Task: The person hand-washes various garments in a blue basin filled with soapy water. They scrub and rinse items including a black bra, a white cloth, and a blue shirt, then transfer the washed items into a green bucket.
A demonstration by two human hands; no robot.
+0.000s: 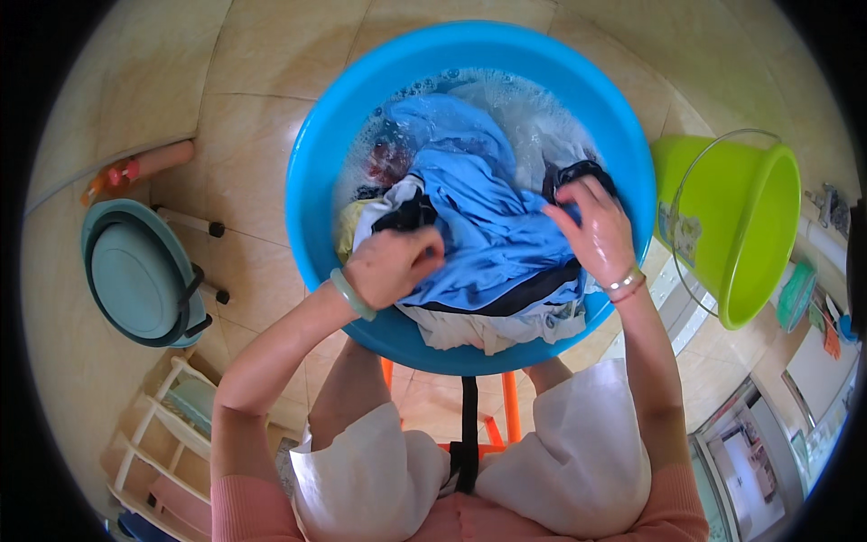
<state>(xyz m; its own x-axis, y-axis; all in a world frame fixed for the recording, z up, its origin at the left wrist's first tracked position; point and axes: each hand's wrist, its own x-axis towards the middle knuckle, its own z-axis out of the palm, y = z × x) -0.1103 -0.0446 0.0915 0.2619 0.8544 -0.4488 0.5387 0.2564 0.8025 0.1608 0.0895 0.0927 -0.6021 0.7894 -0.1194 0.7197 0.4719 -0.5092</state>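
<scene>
My left hand (pixel 395 264) curls at a black cloth (pixel 408 213), while my right hand (pixel 596 231), thumb and fingers (pixel 592 190) parted, is at a dark bundle (pixel 591 169), with a wet blue garment (pixel 483 208) between them in a sudsy blue basin (pixel 313 203); a lime-green bucket (pixel 718 239) is to my right, a teal tub (pixel 135 280) to my left

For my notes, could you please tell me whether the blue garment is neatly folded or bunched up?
Bunched up: the blue garment lies in irregular creases within the blue basin.

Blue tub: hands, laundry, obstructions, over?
Left hand curled by dark cloth, grip unclear. Right hand open at black cloth. Blue garment between them, partly in suds. Lime bucket right, outside tub.
</scene>
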